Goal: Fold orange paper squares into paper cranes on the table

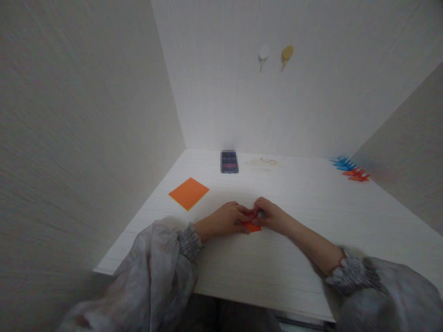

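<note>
Both my hands meet over a small folded piece of orange-red paper [252, 225] near the middle of the white table [311, 203]. My left hand [226, 218] has its fingers curled and pinches the paper's left side. On the right side, my right hand [272, 215] pinches the same paper with closed fingers. Most of the paper is hidden under my fingers; only a lower corner shows.
A flat orange paper square [188, 192] lies to the left. A dark phone-like object [229, 162] rests near the back wall. Folded blue paper pieces [343, 163] and red paper pieces [358, 174] sit at the far right. Two hooks [275, 55] hang on the wall.
</note>
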Tool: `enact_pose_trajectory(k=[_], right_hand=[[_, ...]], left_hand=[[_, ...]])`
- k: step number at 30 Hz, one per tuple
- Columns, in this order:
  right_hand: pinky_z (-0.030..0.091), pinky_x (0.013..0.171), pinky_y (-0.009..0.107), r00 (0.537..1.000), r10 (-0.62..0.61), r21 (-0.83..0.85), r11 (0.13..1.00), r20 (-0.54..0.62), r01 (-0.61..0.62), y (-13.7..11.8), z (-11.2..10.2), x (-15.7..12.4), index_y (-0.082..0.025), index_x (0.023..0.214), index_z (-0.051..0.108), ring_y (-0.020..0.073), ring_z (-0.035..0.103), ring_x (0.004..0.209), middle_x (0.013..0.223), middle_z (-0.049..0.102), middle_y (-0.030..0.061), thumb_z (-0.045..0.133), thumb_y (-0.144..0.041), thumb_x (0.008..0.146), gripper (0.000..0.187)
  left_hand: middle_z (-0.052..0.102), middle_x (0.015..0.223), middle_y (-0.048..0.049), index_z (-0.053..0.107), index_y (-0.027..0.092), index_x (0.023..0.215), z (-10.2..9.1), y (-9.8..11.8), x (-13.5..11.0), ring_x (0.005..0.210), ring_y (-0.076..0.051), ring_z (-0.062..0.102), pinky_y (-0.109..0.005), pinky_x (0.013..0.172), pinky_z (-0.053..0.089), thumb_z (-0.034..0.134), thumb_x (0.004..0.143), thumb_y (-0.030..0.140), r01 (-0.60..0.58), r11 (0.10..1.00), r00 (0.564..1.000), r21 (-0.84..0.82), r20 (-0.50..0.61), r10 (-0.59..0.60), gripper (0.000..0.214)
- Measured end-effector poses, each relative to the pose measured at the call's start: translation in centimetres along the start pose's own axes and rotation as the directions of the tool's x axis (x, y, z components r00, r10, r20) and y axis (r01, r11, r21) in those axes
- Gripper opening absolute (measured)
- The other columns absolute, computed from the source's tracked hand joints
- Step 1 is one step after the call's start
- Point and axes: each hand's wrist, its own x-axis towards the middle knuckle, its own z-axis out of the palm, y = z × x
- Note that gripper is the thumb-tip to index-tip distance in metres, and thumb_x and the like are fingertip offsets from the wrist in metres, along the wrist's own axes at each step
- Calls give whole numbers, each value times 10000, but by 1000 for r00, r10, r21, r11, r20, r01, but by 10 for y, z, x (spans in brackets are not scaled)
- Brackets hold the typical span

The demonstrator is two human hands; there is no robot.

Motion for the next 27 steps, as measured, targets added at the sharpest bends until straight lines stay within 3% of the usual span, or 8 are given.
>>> enact_pose_trajectory(k=[5, 15, 18, 21, 27], right_hand=[[384, 627, 259, 998, -4, 62, 998, 62, 0, 1, -5, 1, -175, 631, 528, 142, 473, 693, 735, 493, 4, 622, -188, 605, 98], [390, 640, 258, 995, -86, 180, 981, 49, 76, 5, -6, -3, -172, 667, 539, 134, 485, 705, 758, 500, 9, 549, -178, 669, 12], [383, 611, 258, 997, -47, 107, 993, 67, 40, 0, -5, -3, -173, 701, 547, 136, 473, 689, 760, 499, 10, 594, -304, 673, 142], [367, 608, 271, 998, 57, -82, 995, 1, -56, -7, -2, -2, -171, 667, 540, 155, 453, 701, 738, 495, 9, 711, -389, 523, 312], [362, 600, 288, 992, 125, -119, 985, 15, -122, -16, -1, 0, -166, 645, 538, 175, 446, 705, 747, 504, 39, 736, -294, 494, 280]], left_hand=[[531, 1179, -54, 582, 224, 1057, 0, 1, -1, 994, -199, 514, -309, 873, 321, 523, 748, 432, 10, 1000, 1000, 4, -22, -10, 377], [531, 1181, -61, 596, 209, 1029, -1, 1, -1, 984, -191, 523, -302, 859, 331, 514, 753, 437, -14, 999, 1000, 30, -17, 15, 367], [543, 1167, -41, 605, 228, 1014, 1, -1, 0, 970, -187, 531, -302, 856, 333, 526, 745, 434, -12, 999, 1000, 31, -20, 12, 347], [553, 1154, -28, 617, 241, 991, 1, -2, 1, 966, -187, 534, -300, 857, 332, 545, 732, 433, -6, 1000, 1000, 29, -13, 6, 330], [569, 1124, -23, 629, 236, 960, 0, 0, 2, 951, -177, 540, -287, 853, 338, 545, 736, 422, 1, 1000, 1000, 12, -13, 0, 303]])
